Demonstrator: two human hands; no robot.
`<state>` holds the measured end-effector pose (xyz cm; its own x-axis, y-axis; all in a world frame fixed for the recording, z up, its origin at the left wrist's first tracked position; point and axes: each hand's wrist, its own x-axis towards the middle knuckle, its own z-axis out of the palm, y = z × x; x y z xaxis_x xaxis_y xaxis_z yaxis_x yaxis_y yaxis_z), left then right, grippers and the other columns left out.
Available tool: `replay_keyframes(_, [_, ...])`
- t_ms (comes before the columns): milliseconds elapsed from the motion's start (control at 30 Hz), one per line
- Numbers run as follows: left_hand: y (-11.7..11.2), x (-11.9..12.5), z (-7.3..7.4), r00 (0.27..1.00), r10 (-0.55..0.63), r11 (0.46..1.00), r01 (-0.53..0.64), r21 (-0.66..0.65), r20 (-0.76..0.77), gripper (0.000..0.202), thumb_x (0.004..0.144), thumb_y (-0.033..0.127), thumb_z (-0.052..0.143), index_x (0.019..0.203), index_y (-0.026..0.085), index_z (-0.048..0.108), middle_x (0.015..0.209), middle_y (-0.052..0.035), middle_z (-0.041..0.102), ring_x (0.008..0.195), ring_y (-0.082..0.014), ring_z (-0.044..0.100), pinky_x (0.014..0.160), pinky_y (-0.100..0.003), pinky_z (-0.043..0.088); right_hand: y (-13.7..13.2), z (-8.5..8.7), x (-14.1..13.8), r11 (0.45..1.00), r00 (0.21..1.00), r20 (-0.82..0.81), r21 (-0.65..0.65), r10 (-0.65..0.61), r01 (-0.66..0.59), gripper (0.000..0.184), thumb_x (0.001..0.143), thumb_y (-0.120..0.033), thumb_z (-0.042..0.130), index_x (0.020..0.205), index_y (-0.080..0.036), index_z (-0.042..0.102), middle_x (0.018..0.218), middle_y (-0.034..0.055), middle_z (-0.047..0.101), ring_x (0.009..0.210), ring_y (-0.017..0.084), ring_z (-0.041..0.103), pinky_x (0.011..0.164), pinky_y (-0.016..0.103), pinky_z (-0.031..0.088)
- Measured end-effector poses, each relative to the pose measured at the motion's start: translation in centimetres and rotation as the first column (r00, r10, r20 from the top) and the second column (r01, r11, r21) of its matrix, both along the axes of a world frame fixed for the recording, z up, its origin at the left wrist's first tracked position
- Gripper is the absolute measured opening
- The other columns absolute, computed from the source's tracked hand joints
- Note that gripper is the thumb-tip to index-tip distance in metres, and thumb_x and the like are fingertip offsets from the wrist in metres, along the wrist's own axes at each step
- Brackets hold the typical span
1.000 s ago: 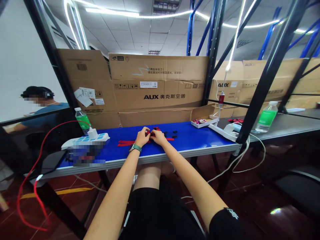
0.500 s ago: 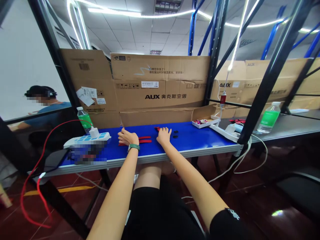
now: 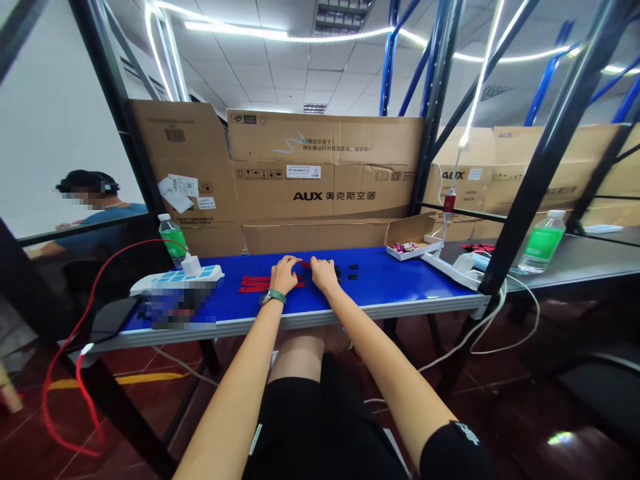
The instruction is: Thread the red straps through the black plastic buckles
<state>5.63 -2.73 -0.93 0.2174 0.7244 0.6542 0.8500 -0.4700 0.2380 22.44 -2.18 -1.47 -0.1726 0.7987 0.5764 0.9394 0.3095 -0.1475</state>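
Both of my hands are close together over the blue tabletop [image 3: 395, 287]. A short piece of red strap [image 3: 305, 265] shows between their fingertips. My left hand [image 3: 283, 275], with a watch on its wrist, has its fingers bent and pinched at the strap's left end. My right hand [image 3: 324, 274] is closed on the other end, its fingertips partly hidden. More red straps [image 3: 254, 284] lie flat, side by side, left of and partly under my left hand. Small black pieces [image 3: 353, 276], perhaps buckles, lie just right of my right hand.
At the back right is an open box [image 3: 406, 249] with small colourful items. A power strip [image 3: 207, 275] and a green-labelled bottle [image 3: 173, 239] stand at the left. Cardboard [image 3: 325, 180] walls the back. Another person [image 3: 110, 207] sits beyond the left frame.
My left hand has moved right, away from over the flat red straps, to meet my right hand at the red strap. My right hand has shifted slightly and its fingers are more curled.
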Motion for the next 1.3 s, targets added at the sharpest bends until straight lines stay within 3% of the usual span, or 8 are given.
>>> replay_keyframes(100, [-0.4,0.3,0.3,0.995,-0.049,0.999,0.049,-0.003,-0.082,0.056,0.081,0.014,0.063,0.133,0.033,0.058,0.138,-0.0052,0.058,0.123,-0.0267,0.053,0.098,-0.041,0.04,0.6,0.1,0.4,0.985,0.971,-0.165,0.052,0.172,-0.165,0.034,0.086,0.0,0.041,0.11,-0.016,0.059,0.105,0.0131,0.068,0.1,0.022,0.062,0.093,0.034,0.044])
replay_keyframes(200, [-0.7,0.6,0.8,0.995,-0.018,0.998,0.024,0.053,-0.1,0.056,0.082,0.018,0.065,0.135,0.034,0.056,0.138,-0.007,0.058,0.126,-0.0286,0.049,0.102,-0.046,0.034,1.2,-0.1,0.9,0.916,0.88,-0.256,0.128,0.401,-0.38,0.037,0.082,0.003,0.037,0.104,-0.019,0.058,0.105,0.0075,0.067,0.1,0.018,0.061,0.09,0.028,0.045])
replay_keyframes(267, [-0.9,0.8,1.1,0.993,-0.022,0.996,0.031,0.078,-0.119,0.047,0.083,0.017,0.063,0.127,0.033,0.062,0.132,-0.007,0.062,0.124,-0.0288,0.05,0.102,-0.049,0.031,1.3,-0.2,1.0,0.896,0.847,-0.293,0.145,0.444,-0.419,0.039,0.082,0.002,0.036,0.108,-0.02,0.056,0.105,0.0058,0.067,0.098,0.017,0.061,0.089,0.028,0.045])
replay_keyframes(433, [-0.9,0.9,1.2,0.99,-0.02,0.997,0.029,0.067,-0.137,0.028,0.084,0.019,0.063,0.108,0.029,0.071,0.113,-0.007,0.071,0.112,-0.0288,0.054,0.096,-0.048,0.03,0.8,-0.2,0.8,0.974,0.94,-0.256,0.052,0.227,-0.221,0.03,0.09,-0.006,0.041,0.11,-0.021,0.058,0.104,0.0071,0.067,0.099,0.022,0.059,0.088,0.033,0.042])
replay_keyframes(567, [-0.9,1.0,1.0,0.989,-0.031,0.999,0.034,0.019,-0.142,0.021,0.086,0.033,0.067,0.105,0.028,0.071,0.109,-0.0075,0.072,0.107,-0.0288,0.056,0.092,-0.045,0.032,0.6,0.0,0.6,0.985,0.975,-0.146,-0.008,0.169,-0.172,0.023,0.09,-0.01,0.048,0.109,-0.019,0.059,0.111,0.0083,0.066,0.101,0.022,0.056,0.088,0.031,0.04])
replay_keyframes(733, [-1.2,1.1,1.1,0.996,0.018,1.0,-0.02,-0.019,-0.092,0.023,0.086,0.038,0.068,0.108,0.031,0.071,0.114,-0.0058,0.071,0.11,-0.028,0.056,0.093,-0.043,0.032,0.1,0.3,0.4,0.996,0.992,-0.1,-0.037,0.078,-0.082,0.024,0.092,-0.012,0.048,0.113,-0.02,0.058,0.116,0.0097,0.063,0.106,0.024,0.053,0.086,0.032,0.038])
replay_keyframes(1033, [-1.3,1.3,1.1,0.991,0.019,0.999,-0.022,-0.026,-0.136,0.023,0.086,0.039,0.068,0.106,0.029,0.072,0.111,-0.007,0.072,0.108,-0.0282,0.058,0.095,-0.044,0.032,0.0,0.6,0.6,0.99,0.988,-0.079,-0.038,0.132,-0.135,0.028,0.087,-0.006,0.046,0.11,-0.014,0.06,0.109,0.0109,0.064,0.101,0.022,0.053,0.091,0.032,0.037])
replay_keyframes(1300, [-0.8,1.6,1.4,0.974,0.003,1.0,-0.004,-0.002,-0.225,0.024,0.087,0.029,0.066,0.11,0.024,0.071,0.108,-0.0097,0.072,0.106,-0.0275,0.063,0.095,-0.041,0.036,-1.8,0.8,0.3,0.994,0.99,-0.137,-0.105,-0.044,0.029,0.023,0.095,-0.037,0.054,0.111,-0.021,0.058,0.12,0.011,0.058,0.108,0.026,0.053,0.087,0.037,0.041])
